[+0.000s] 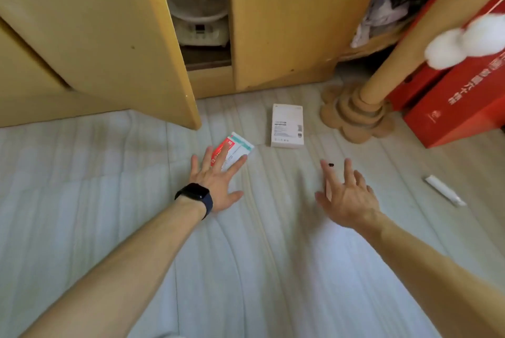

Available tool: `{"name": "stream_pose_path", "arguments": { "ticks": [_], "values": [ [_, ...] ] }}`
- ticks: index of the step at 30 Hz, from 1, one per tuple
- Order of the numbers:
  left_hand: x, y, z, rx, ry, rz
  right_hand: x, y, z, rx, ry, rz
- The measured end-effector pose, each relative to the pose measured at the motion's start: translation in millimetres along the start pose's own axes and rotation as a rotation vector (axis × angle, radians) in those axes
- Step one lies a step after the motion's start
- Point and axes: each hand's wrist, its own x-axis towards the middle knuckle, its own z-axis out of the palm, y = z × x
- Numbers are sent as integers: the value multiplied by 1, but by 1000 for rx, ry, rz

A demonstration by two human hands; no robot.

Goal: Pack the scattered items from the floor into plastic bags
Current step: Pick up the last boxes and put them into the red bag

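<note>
Floor (246, 269): pale, smooth sheet surface with a faint wavy grain. Four loose items are counted on it.

Item 1: one flat red-and-white cardboard carton (237, 149), rectangular. Its long axis runs diagonally from near left to far right. It lies just in front of the open cabinet door.

Item 2: one white rectangular cardboard box (287, 126) with small grey print, lying flat. Its long axis points away from the viewer toward the cabinet. It lies just right of the carton and apart from it.

Item 3: one slim white plastic tube (444, 194), well to the right. Its long axis runs from far left to near right, with the narrower end nearest.

Item 4: one small black object (331, 165), too small to identify, beside the right fingertips.

Left hand (216, 182): palm down, fingers straight and spread, laid over the near end of the carton. Nothing is gripped, and contact cannot be confirmed. A black wristwatch (195, 197) is on the wrist.

Right hand (347, 195): palm down, fingers splayed and slightly bent, holding nothing. It sits between the white box and the tube.

Surroundings: a yellow wooden cabinet (273, 23) with two doors ajar shows one glass-domed appliance (198, 10) inside. One turned wooden post (382, 70) stands on a scalloped stepped base. Two glossy red cardboard boxes (459, 108) stand at far right. Two white fluffy pom-poms (464, 42) hang in front of them.
</note>
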Motion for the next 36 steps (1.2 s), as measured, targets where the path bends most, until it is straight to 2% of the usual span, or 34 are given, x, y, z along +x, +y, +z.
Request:
{"name": "stream_pose_path", "arguments": {
  "ticks": [3, 6, 9, 14, 17, 19, 21, 23, 25, 27, 29, 32, 34, 36],
  "values": [
    [40, -4, 12, -105, 19, -70, 28, 5, 27, 99, 13, 127],
    [34, 1, 33, -349, 54, -158, 12, -2, 59, 20, 116, 36],
    [-1, 14, 43, -360, 141, -151, -23, -12, 72, -55, 114, -73],
    [-74, 34, 43, -311, -64, -131, -72, -11, 58, -63, -150, -183],
    [-108, 51, 28, -265, -190, -36, -101, 8, 28, -14, -308, -248],
    [-123, 67, 2, -317, -259, 8, -135, 26, 5, 48, -321, -235],
    [-143, 94, -31, -376, -260, 61, -188, 47, -22, 148, -298, -209],
    [-164, 129, -64, -438, -190, 203, -241, 73, -40, 361, -265, -142],
    [-196, 178, -98, -510, -156, 382, -303, 108, -51, 735, -178, -1],
    [-230, 226, -125, -578, -180, 507, -362, 143, -47, 1167, 8, 194],
    [-261, 268, -139, -644, -218, 625, -411, 170, -27, 1455, 200, 378],
    [-299, 333, -135, -677, -313, 742, -460, 194, 14, 1623, 345, 632],
    [-318, 371, -121, -673, -424, 773, -474, 200, 42, 1680, 334, 788],
    [-332, 400, -101, -662, -592, 768, -485, 205, 66, 1636, 231, 892]
  ]
}}
